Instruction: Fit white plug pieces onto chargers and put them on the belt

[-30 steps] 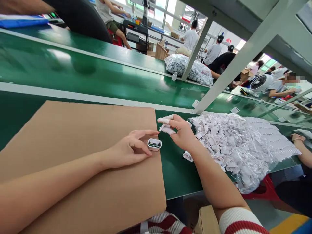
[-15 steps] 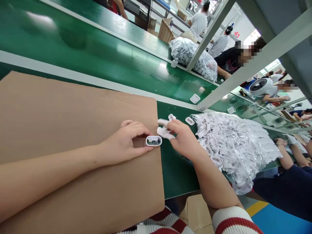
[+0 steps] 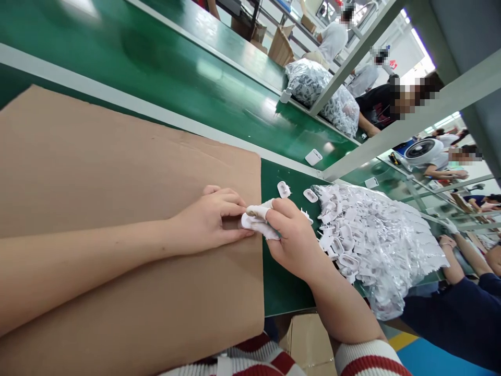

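Observation:
My left hand point(image 3: 213, 216) rests on the cardboard sheet point(image 3: 129, 167), its thumb and fingers closed around a small white plastic housing point(image 3: 246, 221). From the right, my right hand point(image 3: 293, 232) meets the housing's end, thumb and index finger pinched on it. White finger covers point(image 3: 260, 210) wrap those two fingertips. The fingers hide most of the housing, its open end included; whether a cap sits there I cannot tell. Just beyond my right hand lie loose white oval plastic pieces point(image 3: 284, 189).
A clear bag point(image 3: 391, 250) full of white plastic parts lies right of my right arm. A white frame post point(image 3: 360, 151) rises behind it. Across the green bench point(image 3: 188, 89) sits another filled bag point(image 3: 313, 86). Co-workers sit opposite and at the right.
My right hand has moved left onto the housing, and its fingers have closed there. The housing's open end with the circuit board inside is now covered. The view has shifted slightly.

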Demonstrator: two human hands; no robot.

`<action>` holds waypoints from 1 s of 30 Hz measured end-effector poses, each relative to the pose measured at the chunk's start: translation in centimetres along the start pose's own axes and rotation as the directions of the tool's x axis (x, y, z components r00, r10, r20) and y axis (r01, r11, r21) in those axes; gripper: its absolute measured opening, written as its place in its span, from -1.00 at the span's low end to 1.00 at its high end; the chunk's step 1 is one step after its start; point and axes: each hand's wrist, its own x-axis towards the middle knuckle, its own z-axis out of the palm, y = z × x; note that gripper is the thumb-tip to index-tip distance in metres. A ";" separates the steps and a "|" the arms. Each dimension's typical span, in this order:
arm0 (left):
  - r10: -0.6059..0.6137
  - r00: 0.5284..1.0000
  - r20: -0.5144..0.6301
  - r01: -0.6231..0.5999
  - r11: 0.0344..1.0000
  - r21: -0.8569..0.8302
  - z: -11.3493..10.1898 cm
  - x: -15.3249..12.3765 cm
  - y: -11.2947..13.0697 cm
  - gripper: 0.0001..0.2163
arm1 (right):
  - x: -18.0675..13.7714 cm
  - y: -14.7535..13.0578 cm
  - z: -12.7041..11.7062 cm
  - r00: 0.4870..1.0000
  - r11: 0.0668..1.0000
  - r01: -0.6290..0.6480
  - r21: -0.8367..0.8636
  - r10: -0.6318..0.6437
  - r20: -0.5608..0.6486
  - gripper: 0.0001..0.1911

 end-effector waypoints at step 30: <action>-0.199 0.980 -0.004 0.199 0.980 0.001 0.4 -0.2 1.4 -0.61 | 0.1 0.4 1.4 0.984 0.986 -0.147 0.074 0.154 -0.090 -0.88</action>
